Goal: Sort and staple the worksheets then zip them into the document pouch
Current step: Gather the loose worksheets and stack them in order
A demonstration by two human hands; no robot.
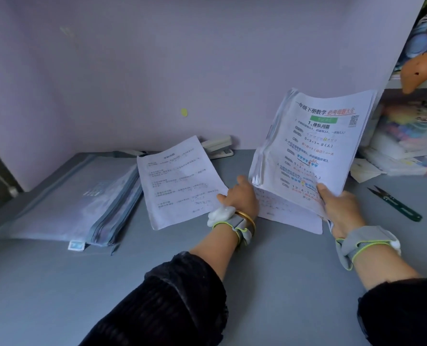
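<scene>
Worksheets (314, 146) pinched at lower corners by left grip (242, 198) and right grip (342, 211). Tap bottom edge on desk (269, 275) (gently) to square sheets.

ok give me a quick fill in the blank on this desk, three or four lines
The left hand and right hand grip the stack of worksheets by its ____ edge.
The document pouch lies ____ of the loose sheet.
The stapler sits behind the loose sheet, against the ____.
The snips lie beside the ____ hand.
Missing: bottom; left; wall; right.
</scene>
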